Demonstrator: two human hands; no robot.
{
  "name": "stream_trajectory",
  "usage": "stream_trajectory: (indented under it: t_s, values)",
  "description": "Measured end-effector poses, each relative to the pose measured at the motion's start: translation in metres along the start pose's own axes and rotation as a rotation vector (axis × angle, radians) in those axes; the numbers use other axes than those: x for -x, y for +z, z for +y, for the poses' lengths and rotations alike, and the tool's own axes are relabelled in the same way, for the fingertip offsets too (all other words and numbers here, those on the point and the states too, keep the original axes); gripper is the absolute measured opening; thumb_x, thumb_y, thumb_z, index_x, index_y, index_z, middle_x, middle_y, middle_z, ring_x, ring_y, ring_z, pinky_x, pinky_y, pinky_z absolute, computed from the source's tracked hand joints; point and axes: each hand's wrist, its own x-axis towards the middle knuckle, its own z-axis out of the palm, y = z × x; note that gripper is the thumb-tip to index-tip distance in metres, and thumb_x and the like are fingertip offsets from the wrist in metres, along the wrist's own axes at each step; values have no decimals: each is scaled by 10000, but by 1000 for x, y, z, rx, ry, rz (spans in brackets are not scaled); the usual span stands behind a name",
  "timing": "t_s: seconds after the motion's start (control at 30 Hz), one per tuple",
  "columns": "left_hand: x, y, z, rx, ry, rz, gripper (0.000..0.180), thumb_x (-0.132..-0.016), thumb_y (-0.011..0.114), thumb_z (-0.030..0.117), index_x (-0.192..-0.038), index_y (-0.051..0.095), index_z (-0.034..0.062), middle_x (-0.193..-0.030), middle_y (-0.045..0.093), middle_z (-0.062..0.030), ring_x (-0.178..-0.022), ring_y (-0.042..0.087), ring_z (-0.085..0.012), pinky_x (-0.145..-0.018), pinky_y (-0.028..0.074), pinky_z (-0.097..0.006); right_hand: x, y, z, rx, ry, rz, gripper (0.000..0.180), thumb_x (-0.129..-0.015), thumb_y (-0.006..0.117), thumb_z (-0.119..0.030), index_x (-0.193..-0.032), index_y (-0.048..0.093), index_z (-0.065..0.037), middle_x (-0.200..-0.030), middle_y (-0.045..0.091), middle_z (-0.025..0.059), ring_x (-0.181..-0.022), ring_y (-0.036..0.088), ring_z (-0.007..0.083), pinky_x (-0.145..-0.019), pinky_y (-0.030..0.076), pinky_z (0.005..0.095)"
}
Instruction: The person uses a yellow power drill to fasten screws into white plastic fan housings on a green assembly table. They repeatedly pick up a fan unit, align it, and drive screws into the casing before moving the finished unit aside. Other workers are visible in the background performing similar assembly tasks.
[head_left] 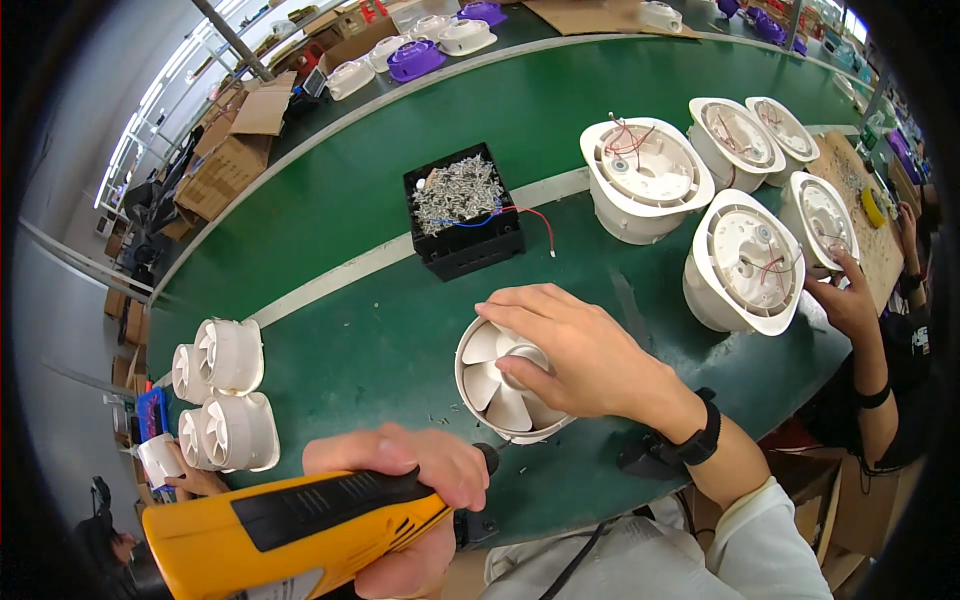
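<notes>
My left hand (425, 470) is wrapped round a yellow electric screwdriver (300, 530) with a black grip panel, which slants up from the lower left. Its dark tip lies close to the near rim of a round white fan housing (488, 385); whether the bit touches cannot be told. My right hand (580, 350), with a black band on the wrist, lies over the right side of this housing and grips it. The fingers reach across the far rim and the thumb rests near the hub. Several white blades show inside the ring.
Beyond the housing stands a black box (470, 262) full of screws, a red and blue wire on it. Several white wired housings (745, 265) stand right, one touched by a co-worker's hand (848, 300). Stacked fan units (240, 435) stand left, near another person's hand (195, 475).
</notes>
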Motion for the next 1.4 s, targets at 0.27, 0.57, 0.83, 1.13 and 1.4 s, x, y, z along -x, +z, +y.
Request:
stream_trajectory:
  t_s: [0.27, 0.57, 0.83, 1.13, 1.4]
  values:
    - [0, -10, -3, 98, -5, -61, 718, -810, 547, 600, -1134, 320, 1, -707, 553, -139, -489, 525, -217, -457, 457, -340, 1, 0, 1, -17, -7, 32, 429, -762, 649, -130, -1135, 539, 50, -1110, 555, 169, -1038, 531, 326, -888, 448, 382]
    - [-4, 4, 1, 30, -15, -22, 727, -798, 498, 676, -1101, 357, 31, -610, 513, -93, -397, 457, -185, -375, 400, -308, -1, 1, -3, -28, -1, 25, 430, -771, 661, -130, -1154, 538, 21, -1137, 560, 152, -1032, 537, 314, -862, 465, 374]
    - [-3, 18, 1, -52, 12, -61, 707, -813, 494, 670, -1082, 356, 31, -564, 482, -77, -374, 434, -175, -334, 389, -294, 4, 4, 2, -34, -15, 84, 379, -764, 648, -130, -1088, 559, 45, -1059, 572, 164, -980, 547, 319, -847, 466, 382]
    - [-11, 14, -2, -47, -14, -37, 661, -848, 481, 627, -1095, 353, 27, -614, 501, -88, -354, 426, -159, -328, 386, -282, 5, 0, 5, -9, 23, 39, 421, -772, 663, -117, -1155, 542, 8, -1142, 561, 141, -1026, 544, 302, -853, 473, 374]
    - [-10, 7, -5, 21, -23, -91, 688, -821, 490, 661, -1091, 365, 41, -625, 504, -81, -371, 446, -163, -333, 386, -279, 5, 2, 3, -33, -19, 103, 363, -765, 648, -118, -1075, 557, 48, -1054, 568, 167, -972, 545, 327, -842, 467, 387]
